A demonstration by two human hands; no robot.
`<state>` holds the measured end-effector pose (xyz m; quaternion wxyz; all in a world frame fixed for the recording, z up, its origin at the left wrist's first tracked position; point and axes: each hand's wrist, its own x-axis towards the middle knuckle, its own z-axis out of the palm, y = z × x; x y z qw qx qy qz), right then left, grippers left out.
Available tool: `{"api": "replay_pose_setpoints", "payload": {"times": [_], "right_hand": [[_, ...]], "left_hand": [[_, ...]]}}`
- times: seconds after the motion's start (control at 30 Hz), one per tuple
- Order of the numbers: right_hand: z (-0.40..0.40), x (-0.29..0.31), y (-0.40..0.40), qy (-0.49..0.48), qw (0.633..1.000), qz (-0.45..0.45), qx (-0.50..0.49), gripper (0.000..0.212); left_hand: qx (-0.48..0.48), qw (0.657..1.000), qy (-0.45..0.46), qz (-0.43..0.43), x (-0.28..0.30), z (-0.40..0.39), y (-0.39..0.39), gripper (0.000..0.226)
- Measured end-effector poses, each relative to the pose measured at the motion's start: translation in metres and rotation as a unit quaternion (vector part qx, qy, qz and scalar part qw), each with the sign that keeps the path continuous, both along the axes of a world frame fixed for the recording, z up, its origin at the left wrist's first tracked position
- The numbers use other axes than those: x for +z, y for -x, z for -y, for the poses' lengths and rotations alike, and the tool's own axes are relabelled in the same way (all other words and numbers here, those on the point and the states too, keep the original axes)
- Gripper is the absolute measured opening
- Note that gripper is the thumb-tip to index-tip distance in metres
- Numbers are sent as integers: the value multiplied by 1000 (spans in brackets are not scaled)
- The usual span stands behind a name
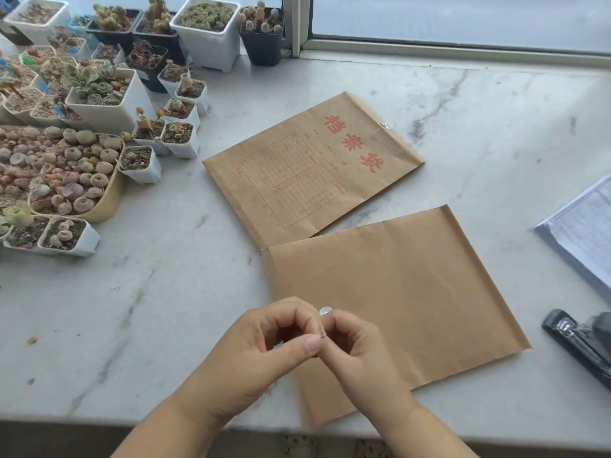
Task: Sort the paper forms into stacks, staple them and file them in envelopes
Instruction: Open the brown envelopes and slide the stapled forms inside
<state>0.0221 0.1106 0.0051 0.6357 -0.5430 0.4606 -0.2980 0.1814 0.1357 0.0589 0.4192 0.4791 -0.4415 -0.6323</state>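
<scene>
A plain brown envelope (406, 292) lies back side up near the front of the marble sill, its flap end under my hands. My left hand (264, 345) and my right hand (357, 348) meet above that end, fingers curled, both pinching the thin closure string (322, 335) beside a small white button (325, 311). A second brown envelope (307, 166) with red print lies face up behind it. A stack of white paper forms (585, 233) sits at the right edge. A black stapler (582, 342) lies below the forms.
Many small pots of succulents (99, 104) crowd the left and back left of the marble sill (165, 309). A window frame (429, 49) runs along the back. The sill's front edge is just below my wrists.
</scene>
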Motion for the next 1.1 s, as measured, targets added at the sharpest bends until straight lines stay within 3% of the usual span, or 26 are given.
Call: {"api": "replay_pose_setpoints", "payload": {"times": [0.13,0.2,0.23,0.3,0.37,0.43,0.57,0.73,0.83,1.0,1.1], "right_hand": [[12,9,22,-3,995,-36,89,21],[28,4,44,75,978,-147,129,19],[42,-4,60,157,950,-244,118,27],[79,-20,99,265,851,-451,52,56],[113,-30,132,213,790,-575,18,78],[125,-43,144,173,767,-615,56,91],[103,-64,106,218,751,-613,111,86],[45,-70,29,354,779,-491,168,64],[12,-71,-7,410,768,-424,248,58],[2,-76,-19,395,747,-452,287,65],[8,-76,-16,362,768,-455,270,68]], "left_hand": [[50,996,-75,-28,2,-6,-15,22],[68,994,-81,-7,3,-11,-25,36],[79,994,-74,6,6,-14,-30,42],[117,992,-49,17,13,-17,-39,48],[150,988,-25,11,19,-20,-45,50],[158,987,-16,12,21,-21,-48,50],[131,991,-21,25,22,-20,-44,47],[77,995,-28,53,21,-16,-29,22],[73,994,-41,71,15,-14,-26,23],[112,992,-46,47,9,-7,-27,44],[89,995,-31,41,14,4,-19,23]]}}
